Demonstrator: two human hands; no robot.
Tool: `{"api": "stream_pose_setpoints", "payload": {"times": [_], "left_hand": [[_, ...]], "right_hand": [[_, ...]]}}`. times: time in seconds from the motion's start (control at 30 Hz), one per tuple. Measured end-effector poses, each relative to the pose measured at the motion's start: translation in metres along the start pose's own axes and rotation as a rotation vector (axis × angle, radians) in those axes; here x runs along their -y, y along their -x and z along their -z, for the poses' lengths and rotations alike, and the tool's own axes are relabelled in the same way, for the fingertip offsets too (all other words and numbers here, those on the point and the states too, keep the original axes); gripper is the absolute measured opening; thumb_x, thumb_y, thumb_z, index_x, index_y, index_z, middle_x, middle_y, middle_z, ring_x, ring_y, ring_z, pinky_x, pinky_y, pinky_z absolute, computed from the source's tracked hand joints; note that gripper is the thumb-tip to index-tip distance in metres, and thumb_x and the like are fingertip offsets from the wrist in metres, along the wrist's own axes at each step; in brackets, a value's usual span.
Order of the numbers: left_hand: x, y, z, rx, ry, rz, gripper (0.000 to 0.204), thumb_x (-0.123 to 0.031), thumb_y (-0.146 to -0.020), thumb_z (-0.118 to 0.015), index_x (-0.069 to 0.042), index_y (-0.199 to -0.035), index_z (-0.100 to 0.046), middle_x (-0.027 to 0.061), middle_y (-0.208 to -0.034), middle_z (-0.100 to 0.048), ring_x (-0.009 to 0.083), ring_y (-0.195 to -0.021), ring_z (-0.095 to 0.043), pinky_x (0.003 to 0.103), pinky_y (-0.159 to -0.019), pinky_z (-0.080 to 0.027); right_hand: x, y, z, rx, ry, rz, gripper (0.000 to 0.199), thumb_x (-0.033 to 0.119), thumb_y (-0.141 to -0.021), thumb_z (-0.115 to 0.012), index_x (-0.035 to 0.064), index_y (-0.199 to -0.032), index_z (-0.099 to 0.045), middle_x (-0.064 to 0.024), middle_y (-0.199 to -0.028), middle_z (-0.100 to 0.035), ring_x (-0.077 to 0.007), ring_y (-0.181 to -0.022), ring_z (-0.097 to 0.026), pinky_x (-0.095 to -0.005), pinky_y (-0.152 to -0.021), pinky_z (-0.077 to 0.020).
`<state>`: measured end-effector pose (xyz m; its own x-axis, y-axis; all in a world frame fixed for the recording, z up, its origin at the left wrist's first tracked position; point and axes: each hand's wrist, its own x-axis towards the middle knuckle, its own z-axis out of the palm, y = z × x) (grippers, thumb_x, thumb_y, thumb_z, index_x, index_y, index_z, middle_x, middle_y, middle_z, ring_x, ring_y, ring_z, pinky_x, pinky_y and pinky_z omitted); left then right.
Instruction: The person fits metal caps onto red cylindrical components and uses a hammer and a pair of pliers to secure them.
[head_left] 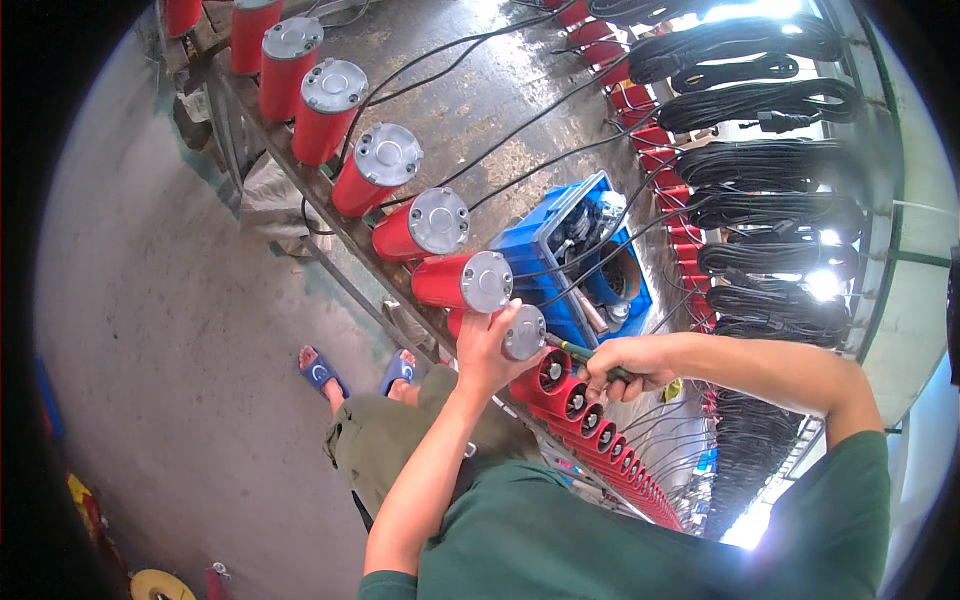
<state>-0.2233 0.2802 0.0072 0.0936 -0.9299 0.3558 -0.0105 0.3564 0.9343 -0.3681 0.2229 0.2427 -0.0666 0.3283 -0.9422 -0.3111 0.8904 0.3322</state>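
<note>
My left hand [486, 352] is closed round a red cylindrical motor housing [456, 322], its fingers at the grey metal end cap [526, 332]. In my right hand [632, 366] is a slim tool with a green and dark handle [570, 348], which looks like a screwdriver. The tool points left at the edge of that end cap; whether its tip touches a screw is too small to tell. Just beyond stands another capped red motor [462, 281]. Below my hands, a row of uncapped red housings [551, 371] shows the inner parts and shafts.
A blue plastic crate [520, 245] with metal parts in it sits on the worn workbench [450, 130]. More capped red motors [388, 155] line the bench edge. Black cables cross the bench, and coiled black cables [765, 160] hang at the right. Grey floor [200, 330] lies left.
</note>
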Motion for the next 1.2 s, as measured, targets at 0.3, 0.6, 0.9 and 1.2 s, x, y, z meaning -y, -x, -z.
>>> {"api": "stream_pose_setpoints", "payload": {"times": [0.3, 0.6, 0.9, 1.2], "left_hand": [[0.007, -0.001, 0.001, -0.001, -0.012, -0.002, 0.094, -0.031, -0.054, -0.103, -0.012, -0.137, -0.064, 0.0150, -0.122, -0.069, 0.0374, -0.112, -0.066, 0.049, -0.098, -0.053], [0.005, -0.001, 0.003, 0.013, 0.022, 0.006, 0.087, -0.034, -0.056, -0.101, -0.011, -0.133, -0.067, 0.0159, -0.125, -0.067, 0.0382, -0.113, -0.066, 0.049, -0.096, -0.053], [0.006, -0.002, 0.003, -0.023, 0.038, 0.002, 0.089, -0.036, -0.055, -0.101, -0.014, -0.134, -0.068, 0.0153, -0.128, -0.066, 0.0389, -0.117, -0.063, 0.050, -0.098, -0.052], [0.005, 0.002, 0.007, -0.001, 0.015, 0.029, 0.084, -0.037, -0.056, -0.100, -0.015, -0.131, -0.070, 0.0141, -0.126, -0.066, 0.0379, -0.117, -0.062, 0.048, -0.098, -0.053]], "right_hand": [[0.013, 0.029, -0.013, -1.016, 1.892, 0.862, 0.048, 0.007, -0.067, -0.077, 0.0015, -0.109, -0.055, -0.0146, -0.102, -0.055, -0.0346, -0.092, -0.062, -0.0435, -0.074, -0.0520], [0.051, 0.023, -0.023, -1.177, 2.367, 0.945, 0.035, 0.021, -0.082, -0.071, 0.0083, -0.112, -0.060, -0.0039, -0.102, -0.053, -0.0193, -0.096, -0.056, -0.0325, -0.076, -0.0445], [0.065, 0.029, -0.032, -1.213, 2.750, 1.121, 0.031, 0.025, -0.087, -0.064, 0.0120, -0.115, -0.062, -0.0007, -0.103, -0.057, -0.0158, -0.098, -0.058, -0.0302, -0.079, -0.0449], [0.044, 0.023, -0.042, -0.494, 1.575, 0.368, 0.034, 0.025, -0.080, -0.080, 0.0093, -0.101, -0.059, -0.0098, -0.084, -0.063, -0.0261, -0.066, -0.064, -0.0403, -0.054, -0.0489]]}}
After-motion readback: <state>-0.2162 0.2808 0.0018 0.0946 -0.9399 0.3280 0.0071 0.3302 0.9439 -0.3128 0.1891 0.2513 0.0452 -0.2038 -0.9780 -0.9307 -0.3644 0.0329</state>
